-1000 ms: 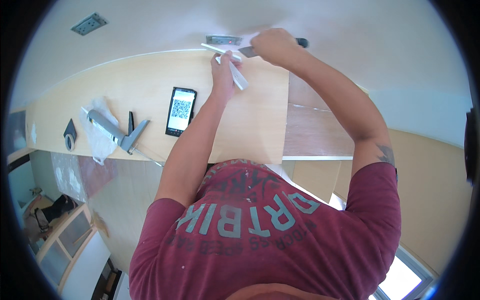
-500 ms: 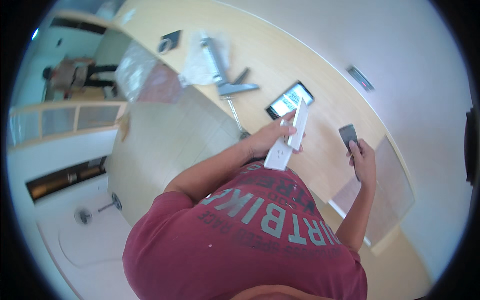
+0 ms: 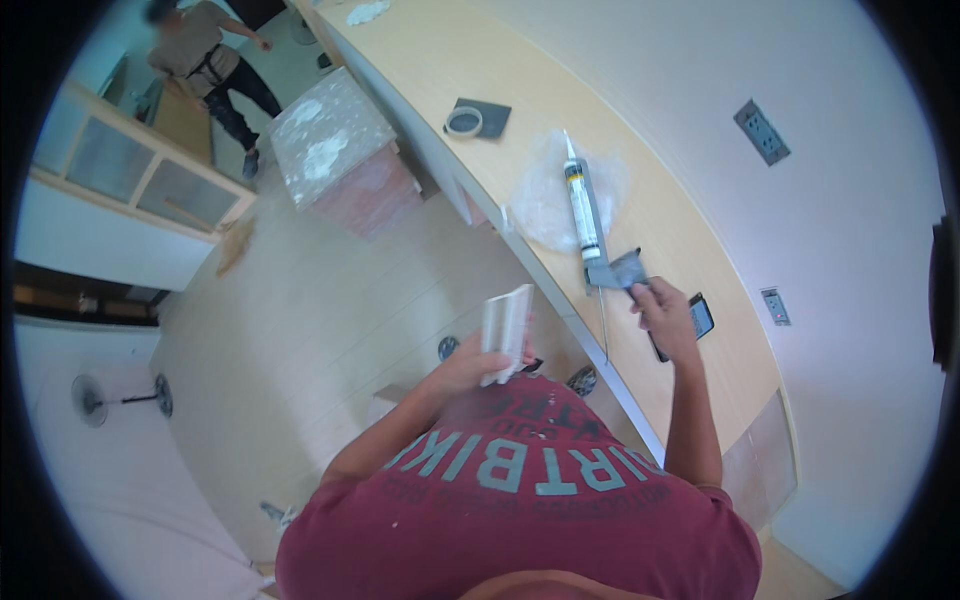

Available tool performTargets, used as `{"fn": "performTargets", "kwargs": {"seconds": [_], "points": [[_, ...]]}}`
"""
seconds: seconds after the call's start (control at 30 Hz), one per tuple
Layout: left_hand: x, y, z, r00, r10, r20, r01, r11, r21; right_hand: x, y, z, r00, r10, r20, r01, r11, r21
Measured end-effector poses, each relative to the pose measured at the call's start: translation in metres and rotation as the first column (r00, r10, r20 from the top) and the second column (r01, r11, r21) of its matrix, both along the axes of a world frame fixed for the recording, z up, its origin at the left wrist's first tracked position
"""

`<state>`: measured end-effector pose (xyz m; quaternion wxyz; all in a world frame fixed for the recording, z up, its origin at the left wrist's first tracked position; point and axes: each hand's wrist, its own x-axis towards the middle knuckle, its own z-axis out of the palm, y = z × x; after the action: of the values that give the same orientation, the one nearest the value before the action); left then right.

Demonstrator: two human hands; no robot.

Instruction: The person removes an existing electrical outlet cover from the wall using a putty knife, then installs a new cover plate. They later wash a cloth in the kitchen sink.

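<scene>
My left hand [image 3: 460,362] grips white plastic plates [image 3: 505,330], held stacked above my shirt beside the counter edge. My right hand [image 3: 660,312] holds a flat metal scraper [image 3: 628,268] over the counter [image 3: 730,390], close to the handle of a grey caulking gun [image 3: 583,215]. That gun lies on crumpled clear plastic [image 3: 540,205], its rod reaching past the edge. Partly hidden behind my right hand is a phone [image 3: 703,316]. A tape roll [image 3: 463,122] rests with a dark square sheet [image 3: 493,117] farther along.
Wall sockets [image 3: 762,130] [image 3: 776,307] sit right of the counter. A person [image 3: 205,50] stands at upper left beside a low frosted-panel partition [image 3: 115,155]. A paint-spattered box [image 3: 330,140] stands on the floor. A fan [image 3: 88,400] is at lower left.
My view has swung leftward along the counter. Both hands have come away from the wall socket; the plates now sit together in my left hand, and the scraper is near the caulking gun.
</scene>
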<state>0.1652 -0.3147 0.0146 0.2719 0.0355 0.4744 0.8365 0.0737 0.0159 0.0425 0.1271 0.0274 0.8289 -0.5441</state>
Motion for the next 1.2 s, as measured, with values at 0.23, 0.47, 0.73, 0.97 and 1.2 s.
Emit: {"fn": "performTargets", "kwargs": {"seconds": [0.23, 0.47, 0.73, 0.97, 1.2], "points": [[-0.047, -0.188, 0.0, 0.951, 0.303, 0.066, -0.307, 0.948, 0.08, -0.054, -0.146, 0.002, 0.987, 0.16, 0.005, -0.159, 0.981, 0.113], [-0.175, -0.319, -0.09, 0.925, 0.378, -0.04, -0.312, 0.694, -0.648, -0.132, -0.218, 0.011, 0.992, 0.056, 0.11, -0.076, 0.98, 0.183], [-0.272, -0.439, -0.19, 0.778, 0.626, 0.061, -0.339, 0.499, -0.798, -0.311, -0.348, -0.009, 0.972, 0.233, -0.011, -0.233, 0.972, 0.025], [-0.32, -0.574, -0.22, 0.452, 0.892, 0.01, -0.499, 0.262, -0.826, -0.382, -0.49, -0.042, 0.92, 0.385, 0.077, -0.376, 0.92, -0.108], [-0.322, -0.709, -0.283, 0.179, 0.981, 0.071, -0.679, 0.175, -0.713, -0.455, -0.621, -0.22, 0.928, 0.319, 0.195, -0.344, 0.932, 0.116]]}}
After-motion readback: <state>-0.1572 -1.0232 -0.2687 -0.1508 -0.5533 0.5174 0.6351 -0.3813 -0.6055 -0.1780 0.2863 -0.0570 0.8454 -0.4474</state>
